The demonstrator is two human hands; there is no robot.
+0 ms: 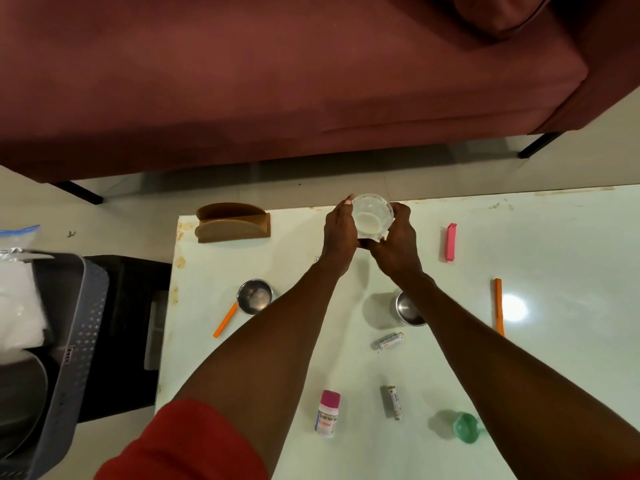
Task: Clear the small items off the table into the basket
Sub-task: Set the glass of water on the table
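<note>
I have both hands at the far edge of the worktop (554, 237), wrapped around a small clear plastic cup (372, 216). My left hand (341, 230) curls round its left wall and my right hand (398, 242) cups the right side and base. I judge two hands make sense here because the cup looks thin and light, and it sits right at the rim, where a one-sided nudge could send it over. So each grip is clenched on the cup, not released.

The basket (79, 327) stands off to my left, beside the worktop and lower, with a plastic bag (17, 299) and something round and dark already in it. The cup has to travel across and down to reach it.

Plenty is left to clear: two steel bowls (254, 296) (408, 310), two orange sticks (225, 320) (498, 306), a pink clip (450, 242), two batteries (391, 340) (394, 402), a pink-capped bottle (327, 414) and a green lid (467, 427). The wooden holder (232, 223) stands at the far left corner. Carrying leftward, my arm passes over the nearer bowl, so I should lift clear of it.
</note>
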